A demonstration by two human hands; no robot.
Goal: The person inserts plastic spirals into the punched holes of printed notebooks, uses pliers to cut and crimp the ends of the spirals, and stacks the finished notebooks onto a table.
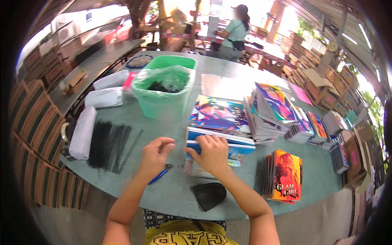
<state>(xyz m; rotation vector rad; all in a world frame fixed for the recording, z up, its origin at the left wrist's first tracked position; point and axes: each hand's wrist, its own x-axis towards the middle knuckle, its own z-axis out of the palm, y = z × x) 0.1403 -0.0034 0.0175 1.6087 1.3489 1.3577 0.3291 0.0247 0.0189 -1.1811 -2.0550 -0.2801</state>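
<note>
Your right hand [211,153] grasps a rectangular, blue-covered paper booklet with a white edge [241,150] directly in front of you, and hides its middle; your left hand [154,156] is curled just left of it, thumb near the fingers, and you cannot tell whether anything is pinched there; the dark contents of the green plastic bin with a clear liner [161,100] are hard to make out; blue-handled metal pliers [158,176] lie beside your left forearm, a black wedge-shaped block [209,196] nearer you; the rim cuts off brown cardboard boxes [32,118] at left.
</note>
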